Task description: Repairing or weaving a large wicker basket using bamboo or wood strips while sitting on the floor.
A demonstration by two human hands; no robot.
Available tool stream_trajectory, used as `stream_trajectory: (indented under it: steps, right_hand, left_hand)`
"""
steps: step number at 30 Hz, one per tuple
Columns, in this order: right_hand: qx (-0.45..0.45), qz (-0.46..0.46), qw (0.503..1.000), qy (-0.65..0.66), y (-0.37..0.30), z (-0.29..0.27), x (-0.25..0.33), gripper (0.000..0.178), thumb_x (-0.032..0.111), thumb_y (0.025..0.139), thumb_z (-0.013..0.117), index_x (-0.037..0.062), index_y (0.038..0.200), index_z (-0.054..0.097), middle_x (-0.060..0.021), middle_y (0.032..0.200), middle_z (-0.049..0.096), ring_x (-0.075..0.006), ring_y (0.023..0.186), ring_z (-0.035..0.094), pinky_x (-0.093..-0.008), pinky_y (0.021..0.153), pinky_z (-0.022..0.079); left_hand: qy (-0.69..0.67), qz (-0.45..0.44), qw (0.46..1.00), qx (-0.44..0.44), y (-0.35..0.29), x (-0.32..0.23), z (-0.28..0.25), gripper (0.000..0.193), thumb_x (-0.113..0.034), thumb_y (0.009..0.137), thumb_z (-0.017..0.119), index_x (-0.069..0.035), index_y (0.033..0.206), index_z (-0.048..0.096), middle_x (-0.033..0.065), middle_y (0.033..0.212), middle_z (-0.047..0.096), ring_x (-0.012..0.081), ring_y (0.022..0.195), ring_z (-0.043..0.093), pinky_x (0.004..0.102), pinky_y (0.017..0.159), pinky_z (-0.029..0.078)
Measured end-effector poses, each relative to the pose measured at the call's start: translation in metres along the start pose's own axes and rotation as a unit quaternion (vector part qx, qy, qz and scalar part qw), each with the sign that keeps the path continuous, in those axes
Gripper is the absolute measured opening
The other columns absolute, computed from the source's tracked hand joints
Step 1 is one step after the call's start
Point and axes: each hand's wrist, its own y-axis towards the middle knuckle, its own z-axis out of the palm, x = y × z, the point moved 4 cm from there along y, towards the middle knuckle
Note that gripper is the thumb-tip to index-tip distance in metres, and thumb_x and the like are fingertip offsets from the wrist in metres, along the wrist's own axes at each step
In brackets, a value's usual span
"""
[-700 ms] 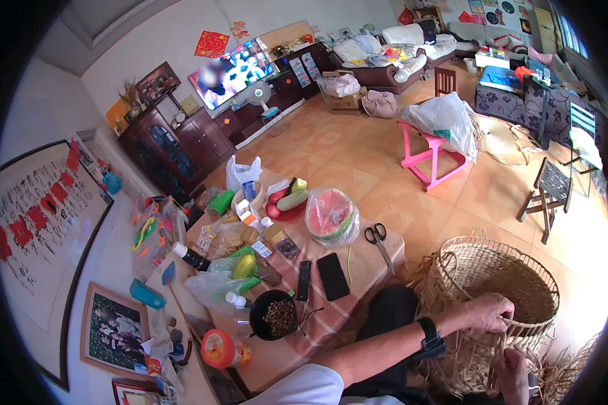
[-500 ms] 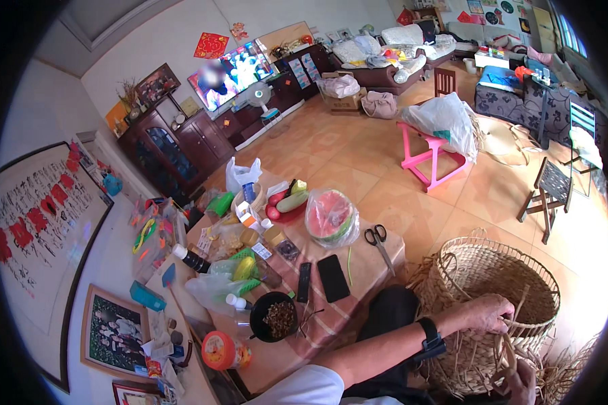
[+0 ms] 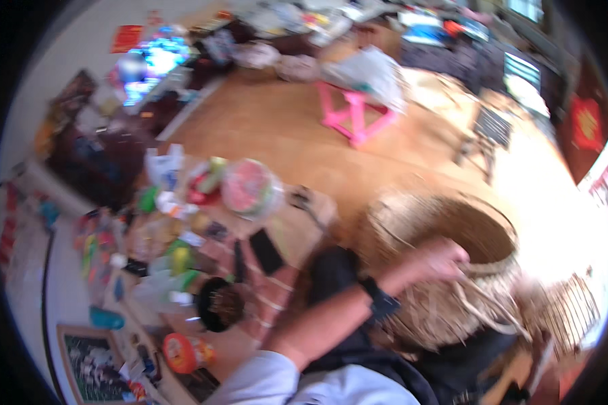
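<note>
My left hand [image 3: 444, 260], a dark watch on its wrist, reaches across the near rim of a round woven straw basket [image 3: 419, 307]. The fingers look closed on a pale plant-fibre strand [image 3: 483, 309], which hangs out to the right over the basket's outer wall. Motion smears the fingertips, so the exact grip is unclear. The basket stands upright with its wide mouth upward, by my dark-trousered legs. I cannot make out my right hand; blur covers the area past the strand's far end.
To the left, a table [image 3: 304, 250] holds scissors [image 3: 302, 201], a phone [image 3: 266, 251], a wrapped cut watermelon [image 3: 250, 189], a black bowl [image 3: 216, 304] and several jars. A pink stool [image 3: 358, 118] and a folding stool [image 3: 486, 131] stand beyond. Loose straw [image 3: 564, 310] lies right of the basket.
The view has swung to the right and blurred. My left hand stays at the basket rim with the strand. My right hand, earlier low by the basket, no longer shows.
</note>
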Motion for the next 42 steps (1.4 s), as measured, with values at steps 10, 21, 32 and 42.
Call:
stream_trajectory:
  steps: [10, 21, 32, 42]
  right_hand:
    - [-0.024, -0.277, 0.949, -0.151, -0.113, 0.179, 0.365, 0.019, 0.012, 0.081, 0.078, 0.0051, 0.095, 0.067, -0.0118, 0.088, 0.062, -0.0319, 0.085, 0.062, -0.0421, 0.075, 0.052]
    - [0.174, -0.032, 0.973, 0.150, -0.109, 0.258, 0.361, 0.023, 0.019, 0.100, 0.064, -0.0022, 0.094, 0.055, -0.0201, 0.072, 0.062, -0.0418, 0.072, 0.063, -0.0430, 0.065, 0.049]
    - [-0.004, -0.339, 0.902, -0.267, -0.085, 0.215, 0.407, 0.010, 0.013, 0.083, 0.069, 0.0085, 0.087, 0.060, -0.0080, 0.081, 0.061, -0.0293, 0.079, 0.066, -0.0420, 0.063, 0.050]
    - [-0.043, -0.236, 0.947, -0.215, -0.058, 0.231, 0.389, 0.015, 0.016, 0.086, 0.074, 0.0048, 0.089, 0.064, -0.0130, 0.087, 0.069, -0.0335, 0.083, 0.067, -0.0433, 0.072, 0.052]
  left_hand:
    - [-0.128, -0.048, 0.982, 0.133, 0.007, 0.010, -0.004, 0.033, -0.031, 0.101, 0.061, 0.001, 0.105, 0.070, 0.0029, 0.084, 0.066, 0.0097, 0.080, 0.057, 0.0308, 0.074, 0.048]
    - [-0.083, -0.026, 0.989, 0.117, 0.005, 0.006, -0.003, 0.037, -0.021, 0.081, 0.077, 0.002, 0.109, 0.070, 0.0130, 0.096, 0.074, 0.0209, 0.087, 0.067, 0.0357, 0.081, 0.052]
    - [-0.058, -0.008, 0.990, 0.128, 0.003, 0.002, -0.003, 0.030, -0.020, 0.082, 0.074, 0.000, 0.105, 0.071, 0.0115, 0.086, 0.070, 0.0169, 0.081, 0.064, 0.0345, 0.075, 0.050]
    - [0.012, -0.080, 0.993, 0.088, 0.013, 0.000, 0.004, 0.037, -0.041, 0.087, 0.072, -0.006, 0.098, 0.074, 0.0128, 0.079, 0.071, 0.0234, 0.075, 0.067, 0.0372, 0.072, 0.051]
